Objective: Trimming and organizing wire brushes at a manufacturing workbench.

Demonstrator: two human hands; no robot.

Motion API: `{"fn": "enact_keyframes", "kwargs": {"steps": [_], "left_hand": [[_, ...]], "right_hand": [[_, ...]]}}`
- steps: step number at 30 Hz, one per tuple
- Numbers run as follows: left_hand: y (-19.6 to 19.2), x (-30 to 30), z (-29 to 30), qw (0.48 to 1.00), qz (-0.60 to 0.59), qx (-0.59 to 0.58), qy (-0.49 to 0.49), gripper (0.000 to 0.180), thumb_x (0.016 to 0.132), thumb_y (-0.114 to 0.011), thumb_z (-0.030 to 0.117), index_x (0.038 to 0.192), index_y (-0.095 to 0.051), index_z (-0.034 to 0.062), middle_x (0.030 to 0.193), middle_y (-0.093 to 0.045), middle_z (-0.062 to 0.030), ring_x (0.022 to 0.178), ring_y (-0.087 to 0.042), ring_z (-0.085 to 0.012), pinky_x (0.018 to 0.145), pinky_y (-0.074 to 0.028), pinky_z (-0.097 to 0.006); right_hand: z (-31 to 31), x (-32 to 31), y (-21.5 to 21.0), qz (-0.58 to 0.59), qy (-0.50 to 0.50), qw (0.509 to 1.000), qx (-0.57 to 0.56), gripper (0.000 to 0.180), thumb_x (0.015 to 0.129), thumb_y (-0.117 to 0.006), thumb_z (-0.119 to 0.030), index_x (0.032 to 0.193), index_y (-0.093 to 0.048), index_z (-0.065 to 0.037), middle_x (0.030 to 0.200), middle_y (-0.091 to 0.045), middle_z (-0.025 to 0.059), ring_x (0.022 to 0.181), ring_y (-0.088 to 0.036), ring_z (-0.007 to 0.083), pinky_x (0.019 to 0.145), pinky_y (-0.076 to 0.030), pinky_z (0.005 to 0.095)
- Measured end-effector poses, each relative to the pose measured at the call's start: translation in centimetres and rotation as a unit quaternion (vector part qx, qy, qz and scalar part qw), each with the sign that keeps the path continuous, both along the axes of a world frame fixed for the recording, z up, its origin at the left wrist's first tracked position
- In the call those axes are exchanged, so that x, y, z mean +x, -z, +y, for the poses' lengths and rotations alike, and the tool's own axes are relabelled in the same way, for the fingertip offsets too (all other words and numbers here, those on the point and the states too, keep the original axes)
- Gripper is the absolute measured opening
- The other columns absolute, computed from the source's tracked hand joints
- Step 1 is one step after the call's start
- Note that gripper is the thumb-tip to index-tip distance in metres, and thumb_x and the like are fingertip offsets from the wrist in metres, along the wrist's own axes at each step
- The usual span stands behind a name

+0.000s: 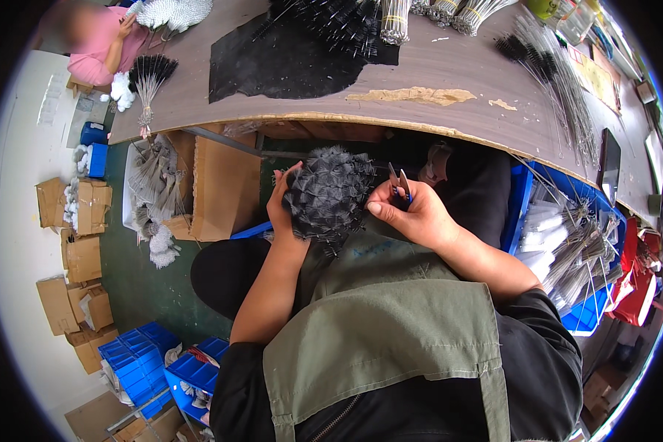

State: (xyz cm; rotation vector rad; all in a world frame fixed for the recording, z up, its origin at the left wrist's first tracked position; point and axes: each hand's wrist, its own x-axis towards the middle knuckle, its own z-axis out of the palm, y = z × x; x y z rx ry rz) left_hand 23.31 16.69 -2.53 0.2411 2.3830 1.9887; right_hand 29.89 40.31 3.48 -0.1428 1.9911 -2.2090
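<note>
A round bundle of black bristle brushes (330,190) is above my lap, its bristly ends facing up. My left hand (280,210) supports it from the left side, with the fingers curled around the edge and partly hidden behind it. At the bundle's right side is my right hand (423,214), its thumb and forefinger pinched together close to the bristles. Small scissors or snips (399,183) with blue on the handles rest in that same hand, blades pointing up and away from me. Whether the fingertips also pinch a single brush is too small to make out.
The table (295,109) ahead carries a black sheet (272,66) with more black brushes (331,26) and wire bundles (395,26). A blue crate (519,202) of brushes stands right; a cardboard box (228,177) stands left. A person in pink (99,44) sits far left.
</note>
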Motion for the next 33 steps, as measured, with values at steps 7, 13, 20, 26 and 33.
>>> {"fn": "enact_keyframes", "kwargs": {"steps": [7, 13, 20, 26, 33], "left_hand": [[-0.8, -0.3, 0.3, 0.885, 0.171, -0.428, 0.065, 0.041, 0.095, -0.042, 0.03, 0.126, -0.056, 0.0084, 0.127, -0.057, -0.0076, 0.117, -0.054, -0.0232, 0.105, -0.037, -0.039], [-2.2, -0.5, 0.3, 0.815, 0.31, -0.477, 0.107, 0.046, 0.092, -0.046, 0.035, 0.132, -0.052, 0.0117, 0.135, -0.052, -0.0066, 0.124, -0.047, -0.0247, 0.107, -0.034, -0.037], [-4.1, -0.9, 1.9, 0.798, 0.321, -0.494, 0.126, 0.044, 0.088, -0.049, 0.035, 0.126, -0.056, 0.0142, 0.129, -0.055, -0.0063, 0.121, -0.049, -0.0262, 0.105, -0.035, -0.042], [-5.6, -0.9, 3.0, 0.783, 0.333, -0.507, 0.141, 0.042, 0.085, -0.051, 0.036, 0.122, -0.059, 0.0163, 0.125, -0.058, -0.0061, 0.118, -0.051, -0.0276, 0.104, -0.035, -0.045], [-5.0, -1.1, 3.0, 0.768, 0.345, -0.517, 0.156, 0.041, 0.082, -0.054, 0.036, 0.117, -0.063, 0.0185, 0.12, -0.061, -0.0058, 0.116, -0.052, -0.0289, 0.103, -0.036, -0.049]], "right_hand": [[0.1, 0.0, 0.0, 0.008, 0.017, 1.0, -0.022, 0.014, 0.089, -0.069, -0.018, 0.088, -0.064, -0.004, 0.072, -0.056, -0.006, 0.068, -0.046, 0.002, 0.062, -0.042, 0.0207], [0.2, 0.1, -0.3, 0.018, 0.011, 0.999, -0.035, 0.013, 0.089, -0.068, -0.017, 0.088, -0.065, -0.004, 0.074, -0.057, -0.0057, 0.069, -0.047, 0.0021, 0.063, -0.042, 0.0205], [0.2, -0.1, -0.4, 0.021, 0.019, 0.999, -0.04, 0.013, 0.089, -0.068, -0.017, 0.089, -0.065, -0.004, 0.074, -0.057, -0.0058, 0.069, -0.047, 0.0021, 0.063, -0.042, 0.0202], [0.2, -0.2, 0.4, -0.011, 0.033, 0.999, -0.026, 0.015, 0.089, -0.068, -0.018, 0.089, -0.064, -0.004, 0.074, -0.058, -0.0056, 0.069, -0.047, 0.002, 0.064, -0.042, 0.0206], [0.2, -0.3, 0.7, -0.011, 0.046, 0.999, -0.012, 0.015, 0.089, -0.069, -0.018, 0.088, -0.064, -0.004, 0.074, -0.059, -0.005, 0.07, -0.049, 0.0023, 0.065, -0.043, 0.021]]}}
